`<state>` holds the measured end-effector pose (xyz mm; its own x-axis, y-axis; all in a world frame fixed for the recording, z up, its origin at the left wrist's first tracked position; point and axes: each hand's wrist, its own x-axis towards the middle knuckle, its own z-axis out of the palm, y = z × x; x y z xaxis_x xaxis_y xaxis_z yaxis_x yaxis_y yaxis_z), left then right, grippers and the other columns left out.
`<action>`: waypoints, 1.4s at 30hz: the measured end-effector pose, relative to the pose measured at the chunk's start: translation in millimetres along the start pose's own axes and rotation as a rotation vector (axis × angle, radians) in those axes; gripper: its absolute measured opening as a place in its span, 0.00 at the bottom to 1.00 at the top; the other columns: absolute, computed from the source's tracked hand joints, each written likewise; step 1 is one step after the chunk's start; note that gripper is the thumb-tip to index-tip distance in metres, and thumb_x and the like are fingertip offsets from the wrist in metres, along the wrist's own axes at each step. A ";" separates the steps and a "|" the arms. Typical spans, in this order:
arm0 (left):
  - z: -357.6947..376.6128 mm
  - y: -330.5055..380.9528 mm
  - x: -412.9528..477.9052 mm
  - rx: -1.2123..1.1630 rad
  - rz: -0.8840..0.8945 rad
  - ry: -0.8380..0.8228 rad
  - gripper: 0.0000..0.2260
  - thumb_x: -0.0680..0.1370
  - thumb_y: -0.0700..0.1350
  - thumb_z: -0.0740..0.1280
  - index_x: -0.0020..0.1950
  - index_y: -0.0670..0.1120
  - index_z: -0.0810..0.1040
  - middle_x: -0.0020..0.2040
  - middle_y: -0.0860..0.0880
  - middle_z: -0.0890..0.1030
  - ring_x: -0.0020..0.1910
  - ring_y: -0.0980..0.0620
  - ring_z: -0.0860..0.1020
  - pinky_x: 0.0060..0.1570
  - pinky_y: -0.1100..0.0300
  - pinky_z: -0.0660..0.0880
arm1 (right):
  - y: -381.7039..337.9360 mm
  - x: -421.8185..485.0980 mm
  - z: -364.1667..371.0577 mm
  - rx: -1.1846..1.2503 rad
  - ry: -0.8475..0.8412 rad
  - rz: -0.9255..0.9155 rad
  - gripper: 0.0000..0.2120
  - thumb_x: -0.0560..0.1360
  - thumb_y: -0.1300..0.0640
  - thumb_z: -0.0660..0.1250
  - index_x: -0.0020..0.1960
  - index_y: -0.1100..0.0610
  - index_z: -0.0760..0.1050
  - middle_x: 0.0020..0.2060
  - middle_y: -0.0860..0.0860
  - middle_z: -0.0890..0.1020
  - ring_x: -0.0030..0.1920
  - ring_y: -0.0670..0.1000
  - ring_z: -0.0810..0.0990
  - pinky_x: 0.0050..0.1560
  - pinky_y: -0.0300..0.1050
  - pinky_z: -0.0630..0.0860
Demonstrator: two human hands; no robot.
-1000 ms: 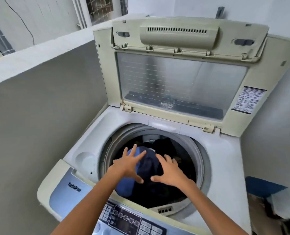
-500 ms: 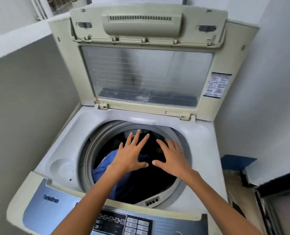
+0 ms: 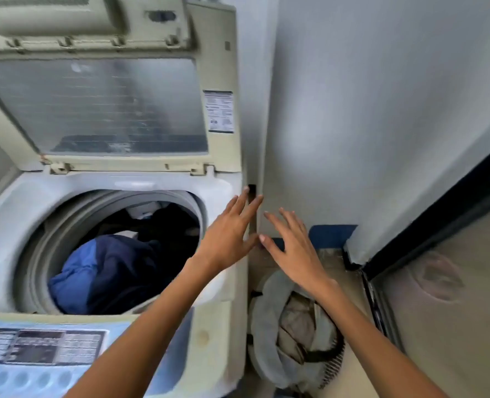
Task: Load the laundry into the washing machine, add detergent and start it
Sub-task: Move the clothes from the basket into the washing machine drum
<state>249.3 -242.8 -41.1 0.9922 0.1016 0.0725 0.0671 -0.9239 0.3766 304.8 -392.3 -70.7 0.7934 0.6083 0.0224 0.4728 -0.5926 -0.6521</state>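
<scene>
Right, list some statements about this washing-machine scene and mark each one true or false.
1. The clear-panelled lid of the cream top-loading washing machine stands open. True.
2. The round drum is empty. False: blue and dark clothes lie in the drum.
3. The left hand and right hand hold nothing, fingers spread. True.
4. The grey fabric laundry bag sits on top of the machine. False: the bag is on the floor, right of the machine.

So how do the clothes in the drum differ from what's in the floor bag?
Drum clothes are blue and black; the bag's cloth is beige. Drum clothes sit inside the washer; the bag's cloth sits in a grey bag on the floor beside it. Both are crumpled.
</scene>
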 end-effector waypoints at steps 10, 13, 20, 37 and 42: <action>147.4 91.1 32.5 -0.082 -0.080 -0.237 0.30 0.78 0.45 0.63 0.77 0.50 0.52 0.78 0.46 0.50 0.74 0.46 0.58 0.65 0.52 0.67 | 164.7 -44.2 13.5 0.119 -0.192 0.283 0.23 0.79 0.51 0.58 0.72 0.52 0.61 0.71 0.54 0.64 0.72 0.53 0.60 0.70 0.49 0.60; 205.2 75.7 18.2 -0.038 -0.136 -0.395 0.28 0.79 0.44 0.61 0.76 0.49 0.53 0.77 0.45 0.52 0.74 0.46 0.57 0.65 0.53 0.66 | 203.3 -58.1 42.1 0.163 -0.254 0.396 0.22 0.79 0.54 0.59 0.72 0.54 0.62 0.70 0.54 0.66 0.70 0.53 0.65 0.68 0.47 0.63; 345.7 26.1 -1.3 0.007 -0.225 -0.683 0.30 0.78 0.42 0.60 0.77 0.49 0.49 0.77 0.46 0.49 0.74 0.45 0.56 0.65 0.50 0.67 | 284.5 -54.1 143.1 0.263 -0.392 0.560 0.25 0.78 0.55 0.61 0.73 0.55 0.59 0.71 0.54 0.65 0.71 0.53 0.63 0.68 0.41 0.58; 687.9 -84.5 14.1 -0.203 -0.084 -0.729 0.42 0.72 0.51 0.72 0.76 0.43 0.49 0.75 0.35 0.41 0.75 0.37 0.41 0.73 0.46 0.47 | 535.1 -62.4 369.4 0.123 -0.369 0.804 0.37 0.72 0.56 0.68 0.75 0.55 0.52 0.75 0.52 0.51 0.74 0.53 0.54 0.69 0.38 0.56; 734.8 -101.1 11.3 -0.132 -0.096 -0.697 0.56 0.60 0.61 0.77 0.76 0.53 0.45 0.76 0.36 0.42 0.74 0.33 0.47 0.69 0.38 0.58 | 587.0 -96.7 367.8 -0.008 -0.556 0.720 0.53 0.64 0.45 0.75 0.75 0.55 0.44 0.75 0.56 0.50 0.75 0.58 0.50 0.73 0.55 0.54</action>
<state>331.0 -419.2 -756.9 0.8216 -0.1198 -0.5573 0.1879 -0.8660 0.4633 364.6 -604.8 -734.4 0.5994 0.2551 -0.7587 -0.0616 -0.9303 -0.3615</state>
